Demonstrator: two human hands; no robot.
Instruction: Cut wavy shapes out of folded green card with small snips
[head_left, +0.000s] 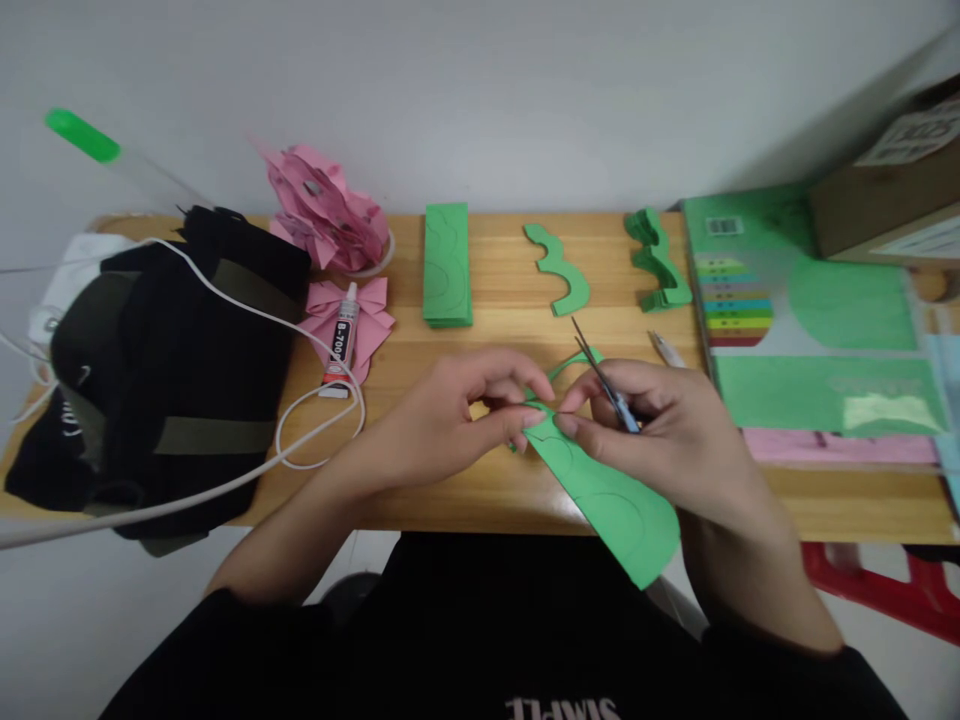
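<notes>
A green paper piece (619, 510) with curved pencil lines hangs slantwise over the table's front edge, its upper end between my hands. My left hand (450, 415) pinches that end between thumb and fingers. In my right hand (664, 430) are small scissors (598, 372), blades pointing up and left, while its thumb and forefinger also pinch the paper. A narrow green strip curves up behind the fingertips. Beyond my hands lie a stack of marked green rectangles (446, 265), a wavy cut-out (561, 270) and a pile of wavy cut-outs (658, 260).
At left, a black bag (180, 370) lies with a white cable (315, 425) across it. A glue tube (343, 340) rests on a pink paper bow (375, 320), near crumpled pink paper (326, 210). A pen (666, 349), green paper pack (817, 320) and cardboard box (892, 190) are right.
</notes>
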